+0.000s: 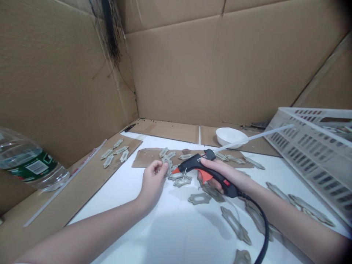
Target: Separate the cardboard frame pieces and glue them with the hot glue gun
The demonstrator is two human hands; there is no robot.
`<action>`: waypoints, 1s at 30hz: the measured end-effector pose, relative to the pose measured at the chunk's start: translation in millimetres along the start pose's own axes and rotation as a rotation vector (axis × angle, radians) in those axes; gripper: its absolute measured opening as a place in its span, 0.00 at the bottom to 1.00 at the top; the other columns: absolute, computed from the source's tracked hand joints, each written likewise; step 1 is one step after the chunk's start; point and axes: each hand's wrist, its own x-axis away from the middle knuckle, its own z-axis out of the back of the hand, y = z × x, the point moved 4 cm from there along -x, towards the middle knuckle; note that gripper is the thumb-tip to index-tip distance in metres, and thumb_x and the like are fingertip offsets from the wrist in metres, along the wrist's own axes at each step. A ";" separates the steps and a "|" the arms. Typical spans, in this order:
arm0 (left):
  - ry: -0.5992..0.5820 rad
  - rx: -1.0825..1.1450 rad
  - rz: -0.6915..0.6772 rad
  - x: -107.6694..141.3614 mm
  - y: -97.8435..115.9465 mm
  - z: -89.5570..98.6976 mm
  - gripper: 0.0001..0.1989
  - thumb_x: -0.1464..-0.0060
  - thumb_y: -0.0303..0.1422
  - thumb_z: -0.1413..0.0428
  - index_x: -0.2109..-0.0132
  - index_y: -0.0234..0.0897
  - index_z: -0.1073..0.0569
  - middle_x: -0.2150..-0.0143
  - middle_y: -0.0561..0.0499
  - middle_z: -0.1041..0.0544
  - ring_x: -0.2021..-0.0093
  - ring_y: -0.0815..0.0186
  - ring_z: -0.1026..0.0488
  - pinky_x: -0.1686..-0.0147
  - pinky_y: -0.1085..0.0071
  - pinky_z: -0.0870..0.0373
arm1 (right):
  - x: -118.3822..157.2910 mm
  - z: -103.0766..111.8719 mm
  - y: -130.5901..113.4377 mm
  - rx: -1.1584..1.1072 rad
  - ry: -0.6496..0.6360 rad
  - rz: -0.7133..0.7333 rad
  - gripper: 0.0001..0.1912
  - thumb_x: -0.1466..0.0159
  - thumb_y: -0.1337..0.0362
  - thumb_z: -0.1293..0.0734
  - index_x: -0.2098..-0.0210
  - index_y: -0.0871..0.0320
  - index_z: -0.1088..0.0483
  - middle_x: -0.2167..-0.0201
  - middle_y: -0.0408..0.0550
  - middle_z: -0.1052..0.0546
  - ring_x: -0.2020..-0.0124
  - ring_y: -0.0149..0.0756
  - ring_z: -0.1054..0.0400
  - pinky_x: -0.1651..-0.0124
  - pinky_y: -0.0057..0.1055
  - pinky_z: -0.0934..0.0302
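Observation:
My right hand [220,172] is wrapped round a black and orange hot glue gun [192,163], with fingers at its orange trigger. A long whitish glue stick [255,136] sticks out of the gun's back end. Its orange nozzle points left, close beside my left hand [154,179]. Between thumb and fingers, my left hand pinches a small grey-green frame-shaped plate [167,165] with an opening in its middle. Whether nozzle and plate touch, I cannot tell. More such plates lie just below, among them one plate [199,198] flat on the white table [165,234].
A cardboard strip [143,158] bears several plates; more plates lie on cardboard [90,179] at left. A water bottle [30,161] leans at far left. A white bowl [229,136] and a white plastic basket [310,157] stand right. The gun's black cable [265,227] runs toward me.

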 end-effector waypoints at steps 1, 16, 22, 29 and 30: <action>-0.021 0.001 0.011 0.3 -0.1 -0.8 0.14 0.52 0.40 0.49 0.77 0.36 0.40 0.80 0.57 0.44 0.77 0.72 0.46 0.76 0.77 0.49 | 0.3 -0.3 -0.6 -0.004 0.011 0.005 0.26 0.44 0.45 0.45 0.76 0.64 0.32 0.95 0.37 0.42 0.92 0.24 0.48 0.86 0.22 0.53; -0.099 0.044 0.038 3.3 -5.8 -5.0 0.12 0.52 0.37 0.49 0.76 0.36 0.43 0.82 0.59 0.39 0.80 0.74 0.43 0.78 0.78 0.48 | 6.6 -5.8 -4.4 0.042 0.108 0.001 0.23 0.44 0.46 0.43 0.81 0.60 0.39 0.95 0.37 0.41 0.92 0.23 0.47 0.86 0.21 0.53; -0.100 0.022 0.048 4.2 -3.7 -5.1 0.12 0.53 0.35 0.49 0.77 0.36 0.44 0.82 0.59 0.41 0.80 0.74 0.43 0.78 0.78 0.48 | 10.0 -7.1 -6.5 0.149 0.134 -0.012 0.23 0.44 0.45 0.44 0.79 0.59 0.39 0.94 0.36 0.41 0.91 0.24 0.47 0.85 0.22 0.52; -0.095 -0.005 0.048 5.5 -0.6 -5.7 0.12 0.54 0.35 0.49 0.78 0.36 0.44 0.83 0.59 0.42 0.79 0.73 0.42 0.78 0.78 0.46 | 16.3 -10.7 -11.7 0.320 0.165 0.023 0.23 0.43 0.46 0.45 0.83 0.57 0.45 0.93 0.38 0.40 0.89 0.25 0.46 0.83 0.24 0.51; -0.093 -0.006 0.042 5.6 0.1 -5.6 0.12 0.54 0.35 0.49 0.78 0.36 0.44 0.82 0.58 0.42 0.79 0.73 0.42 0.78 0.78 0.46 | 17.3 -11.5 -12.6 0.339 0.160 0.033 0.23 0.43 0.46 0.45 0.84 0.57 0.45 0.93 0.38 0.40 0.89 0.26 0.46 0.83 0.24 0.50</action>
